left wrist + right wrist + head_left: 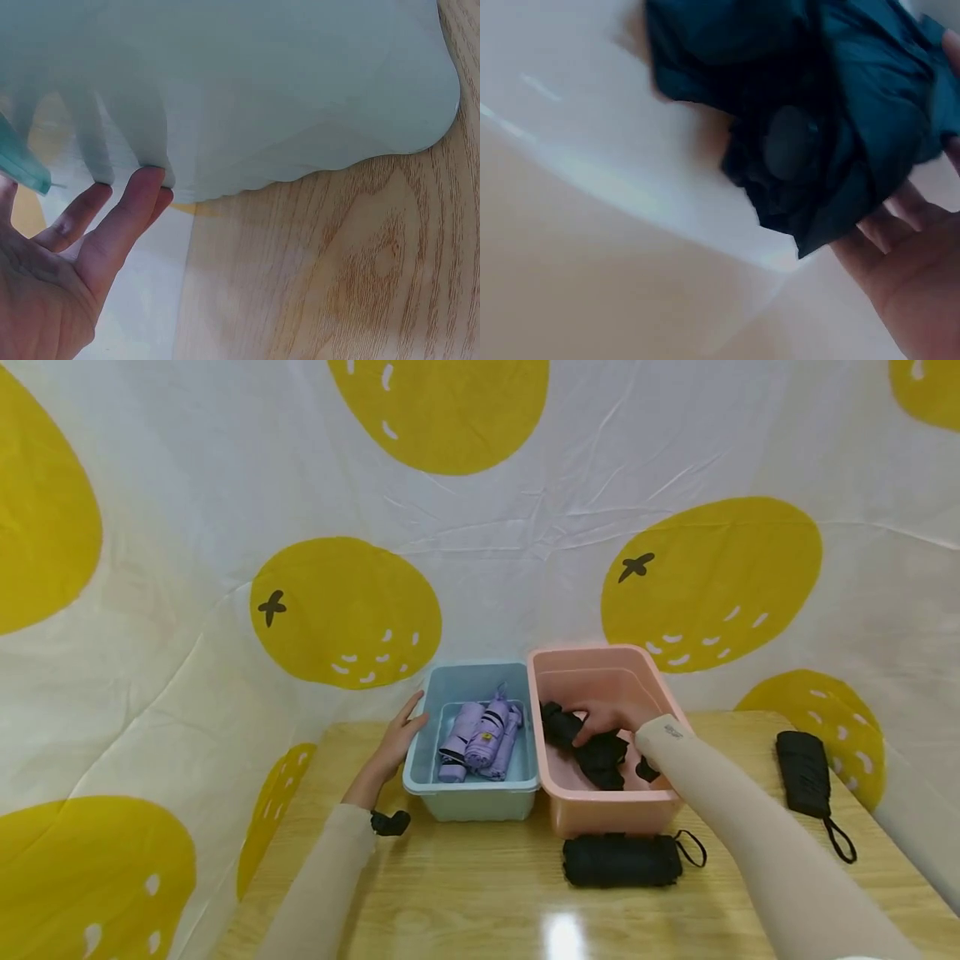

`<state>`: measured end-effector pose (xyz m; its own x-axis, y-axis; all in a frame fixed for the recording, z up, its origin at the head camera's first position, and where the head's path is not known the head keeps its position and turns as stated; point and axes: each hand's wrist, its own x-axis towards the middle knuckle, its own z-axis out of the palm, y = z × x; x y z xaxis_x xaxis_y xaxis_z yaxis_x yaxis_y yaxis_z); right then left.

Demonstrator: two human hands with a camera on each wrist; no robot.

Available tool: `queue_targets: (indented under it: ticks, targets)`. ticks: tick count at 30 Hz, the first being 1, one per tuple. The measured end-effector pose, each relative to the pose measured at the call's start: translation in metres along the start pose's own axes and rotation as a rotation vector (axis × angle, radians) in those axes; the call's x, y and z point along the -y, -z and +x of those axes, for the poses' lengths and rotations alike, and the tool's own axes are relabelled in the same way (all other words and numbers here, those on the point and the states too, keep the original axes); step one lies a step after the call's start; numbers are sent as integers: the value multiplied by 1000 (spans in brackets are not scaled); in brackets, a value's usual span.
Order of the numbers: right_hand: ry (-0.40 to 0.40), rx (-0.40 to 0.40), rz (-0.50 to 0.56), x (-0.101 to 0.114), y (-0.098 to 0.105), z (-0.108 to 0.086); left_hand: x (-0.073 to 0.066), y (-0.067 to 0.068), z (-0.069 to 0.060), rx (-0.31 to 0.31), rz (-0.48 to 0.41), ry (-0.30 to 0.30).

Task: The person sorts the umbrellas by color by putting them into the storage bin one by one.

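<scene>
My right hand [609,718] reaches into a pink bin [611,817], thumb and fingers closed around a loosely bundled black umbrella [602,764] inside it; whether the dark fabric there is one umbrella or two, I cannot tell. My left hand [393,747] steadies against the blue bin [480,807] alongside, fingers extended and spread, fingertips touching its outer wall in the left wrist view. Purple folded umbrellas [486,739] lie piled in that blue bin. On the wooden table [465,893], one rolled black umbrella [622,861] lies crosswise just in front of the pink bin, and another strapped one [804,774] rests well apart, near the right edge.
</scene>
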<state>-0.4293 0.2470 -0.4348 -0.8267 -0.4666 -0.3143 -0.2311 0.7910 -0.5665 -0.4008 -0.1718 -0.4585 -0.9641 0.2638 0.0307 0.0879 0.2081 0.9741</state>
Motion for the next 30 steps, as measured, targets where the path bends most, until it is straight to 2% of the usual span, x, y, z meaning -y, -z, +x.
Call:
queue_targets:
  ticks: [1,3,6,7,8,9,10,13,16,21,25,30]
  targets:
    - [25,-39,53,-9,0,1,0,0,-1,6,-9,6]
    - [9,-56,106,-22,2,4,-4,1,-5,19,-13,22]
    - [7,-21,136,-22,5,3,-17,0,-13,35,-22,35]
    - [-2,-17,142,-19,7,2,-21,0,-16,40,-23,39]
    - [-49,38,108,-9,9,-1,-25,-1,-17,42,-22,41]
    - [-60,58,101,-2,11,-3,-26,-1,-18,42,-27,39]
    - [-70,88,89,6,14,-7,-23,-1,-17,41,-35,39]
    - [-49,79,96,14,22,-11,-11,-1,-11,24,-40,31]
    - [4,60,131,23,32,-17,-3,-1,-7,-1,-20,7]
    - [87,-7,176,36,50,-33,-4,-2,-3,-9,-10,-22]
    - [121,-61,184,47,60,-49,-11,-1,-4,6,-41,-10]
    - [168,-153,195,62,69,-74,-26,-2,-14,21,-64,25]
